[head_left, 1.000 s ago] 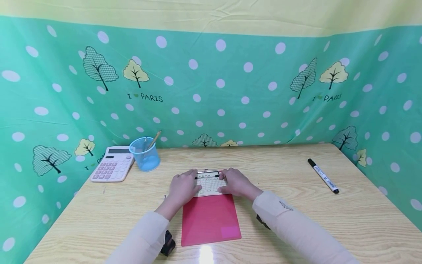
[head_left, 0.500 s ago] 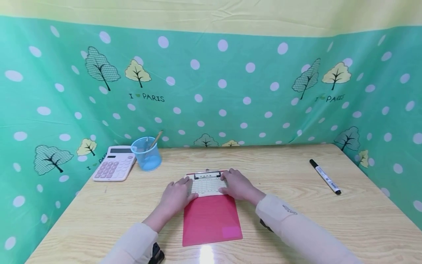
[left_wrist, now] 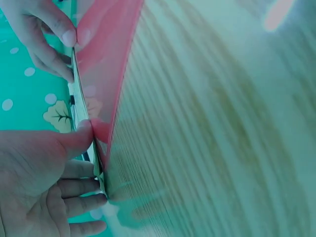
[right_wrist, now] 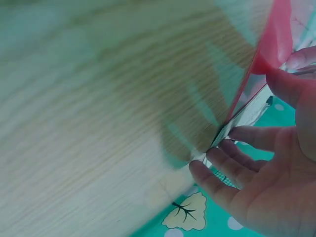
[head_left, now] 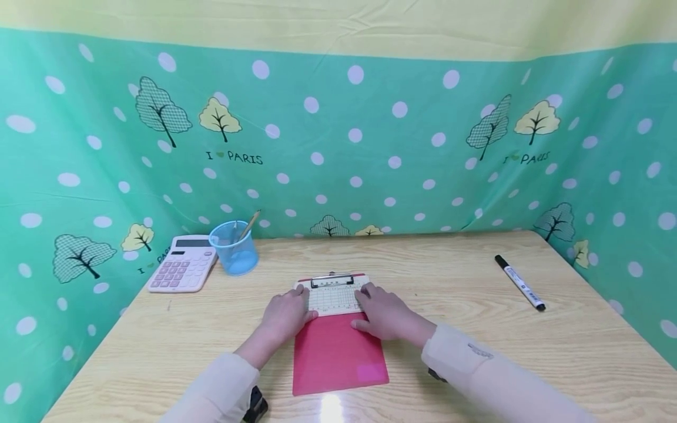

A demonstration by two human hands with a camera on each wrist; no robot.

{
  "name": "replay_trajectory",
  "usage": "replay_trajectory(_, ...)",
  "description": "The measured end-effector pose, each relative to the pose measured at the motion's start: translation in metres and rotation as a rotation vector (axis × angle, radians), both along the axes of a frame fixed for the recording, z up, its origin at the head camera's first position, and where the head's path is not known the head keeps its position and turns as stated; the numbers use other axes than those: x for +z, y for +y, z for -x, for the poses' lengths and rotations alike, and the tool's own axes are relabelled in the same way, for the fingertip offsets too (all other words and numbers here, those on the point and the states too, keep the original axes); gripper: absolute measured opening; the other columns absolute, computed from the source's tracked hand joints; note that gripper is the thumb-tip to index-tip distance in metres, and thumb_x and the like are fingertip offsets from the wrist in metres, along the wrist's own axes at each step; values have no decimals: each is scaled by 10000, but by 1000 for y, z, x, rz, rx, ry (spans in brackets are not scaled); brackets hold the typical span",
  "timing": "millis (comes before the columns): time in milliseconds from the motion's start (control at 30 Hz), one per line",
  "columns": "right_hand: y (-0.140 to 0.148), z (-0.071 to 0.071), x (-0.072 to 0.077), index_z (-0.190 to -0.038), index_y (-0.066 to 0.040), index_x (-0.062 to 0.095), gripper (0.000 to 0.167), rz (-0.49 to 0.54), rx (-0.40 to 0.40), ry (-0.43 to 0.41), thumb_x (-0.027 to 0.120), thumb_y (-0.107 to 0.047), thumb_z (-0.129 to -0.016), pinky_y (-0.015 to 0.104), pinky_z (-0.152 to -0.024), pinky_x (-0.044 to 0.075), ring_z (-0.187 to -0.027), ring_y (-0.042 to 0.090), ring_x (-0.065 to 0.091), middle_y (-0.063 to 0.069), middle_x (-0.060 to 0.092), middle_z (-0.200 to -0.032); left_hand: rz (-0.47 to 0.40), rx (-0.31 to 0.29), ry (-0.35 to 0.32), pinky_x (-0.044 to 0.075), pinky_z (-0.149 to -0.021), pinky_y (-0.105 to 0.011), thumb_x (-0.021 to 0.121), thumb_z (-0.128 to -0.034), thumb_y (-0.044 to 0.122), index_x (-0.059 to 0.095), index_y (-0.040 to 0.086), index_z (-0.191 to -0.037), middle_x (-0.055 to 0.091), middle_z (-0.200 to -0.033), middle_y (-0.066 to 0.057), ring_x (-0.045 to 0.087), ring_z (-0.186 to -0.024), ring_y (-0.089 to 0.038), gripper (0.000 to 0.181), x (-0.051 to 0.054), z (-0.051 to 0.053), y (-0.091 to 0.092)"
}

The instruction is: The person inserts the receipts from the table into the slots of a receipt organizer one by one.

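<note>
A red clipboard [head_left: 338,358] lies flat on the table, its metal clip [head_left: 332,281] at the far end. Under the clip sits a cream paper slip [head_left: 333,299] printed with a grid. My left hand [head_left: 285,314] rests at the slip's left side, thumb near its lower corner and fingers along the edge. At the right side, my right hand [head_left: 388,312] touches the slip's edge with its fingers, while its thumb lies on the red board just below the slip. Both wrist views show fairly straight fingers on the left hand [left_wrist: 44,182] and right hand [right_wrist: 276,173].
A pink calculator [head_left: 182,264] lies at the back left. Beside it stands a blue mesh pen cup [head_left: 238,258] with a pencil [head_left: 251,223] in it. A black-and-white marker [head_left: 520,284] lies on the right of the wooden table [head_left: 449,264]. A patterned curtain [head_left: 370,147] hangs behind.
My left hand has drawn back from the clip to the slip's left edge. My right hand has shifted right and slightly nearer. More of the slip and clip shows; the clipboard stays in place.
</note>
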State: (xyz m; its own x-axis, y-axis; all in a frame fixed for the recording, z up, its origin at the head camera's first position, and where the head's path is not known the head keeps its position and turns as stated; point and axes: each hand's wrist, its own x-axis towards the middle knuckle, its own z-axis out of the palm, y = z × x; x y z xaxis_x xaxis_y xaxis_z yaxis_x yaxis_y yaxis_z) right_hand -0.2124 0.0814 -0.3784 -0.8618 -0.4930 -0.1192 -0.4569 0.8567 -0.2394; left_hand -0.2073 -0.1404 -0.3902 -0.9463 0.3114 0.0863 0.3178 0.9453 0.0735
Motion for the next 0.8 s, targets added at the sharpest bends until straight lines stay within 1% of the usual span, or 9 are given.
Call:
replay_trajectory(133,6,-7,1,-1494,31,450,762,-37,11,-30,699,-444,-953,528,-1102,388,-1391,358,444,201,428,-1531,9,16,-8,544,-900,-509,755,-926,312,618,-101,-1301,635,-1293,-252,638,-1168,-372,574,0,-1,4)
replay_trajectory(267,12,-11,1,-1512,32,421,804,-46,10,-55,689,-478,-950,536,-1146,322,-1459,336,356,193,386,-1576,9,22,-17,526,-934,-521,752,-927,314,613,-92,-1315,628,-1315,-239,617,-1209,-363,579,2,0,9)
replay_trajectory(367,17,-12,2,-1507,43,421,808,-44,7,-59,692,-475,-949,540,-1151,311,-1462,342,352,203,385,-1575,17,15,-6,531,-924,-516,756,-920,318,622,-95,-1300,637,-1303,-232,629,-1190,-352,577,4,1,16)
replay_trajectory(567,31,-9,4,-1498,64,420,808,-16,-15,-83,715,-443,-942,578,-1149,294,-1455,389,347,232,372,-1572,27,-1,20,548,-858,-484,762,-909,328,645,-97,-1256,666,-1237,-219,675,-1081,-333,561,2,7,31)
replay_trajectory(667,40,-6,3,-1502,68,410,814,19,-27,-98,722,-431,-939,592,-1149,283,-1450,417,341,242,357,-1576,21,10,15,543,-871,-480,769,-900,337,655,-84,-1248,679,-1201,-200,683,-1048,-320,558,3,11,39)
replay_trajectory(800,49,-2,1,-1507,74,394,825,47,-27,-113,716,-434,-943,593,-1145,286,-1440,450,342,256,341,-1580,39,33,-6,537,-867,-457,772,-899,339,667,-66,-1243,686,-1170,-172,689,-1014,-292,542,5,17,49)
